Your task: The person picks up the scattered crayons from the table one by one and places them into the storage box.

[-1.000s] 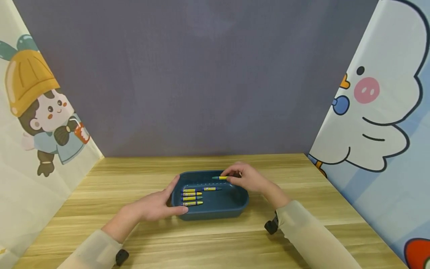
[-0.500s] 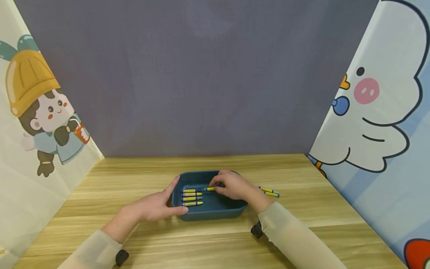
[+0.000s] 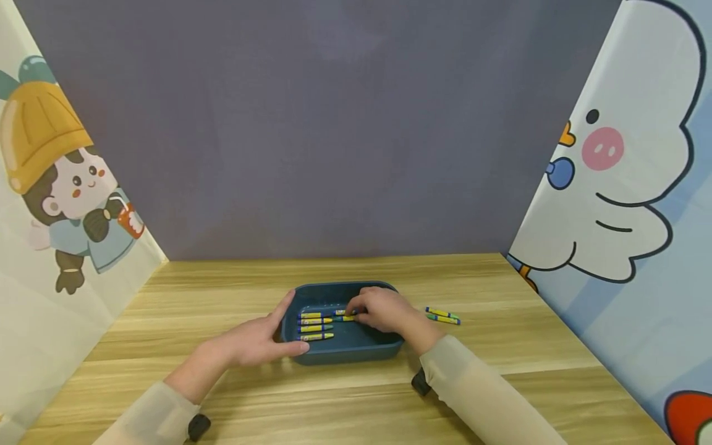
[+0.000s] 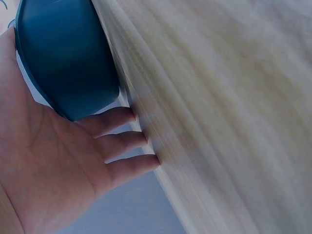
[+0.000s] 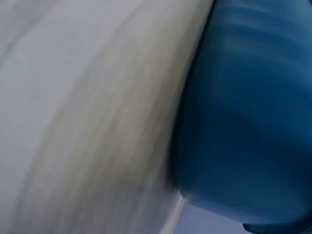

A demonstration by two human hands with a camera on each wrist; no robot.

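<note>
Tray (image 3: 350,355), blue, on table (image 3: 233,281); left hand (image 3: 253,341), fingers straight, against its left end; right hand (image 3: 384,309) inside, pinching one crayon (image 3: 345,319); five crayons (image 3: 315,337) lying in tray; two crayons (image 3: 443,319) on table, right of tray

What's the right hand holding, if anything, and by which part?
The right hand pinches a slim yellow-wrapped, green-tipped wax crayon near the end opposite its tip.
</note>
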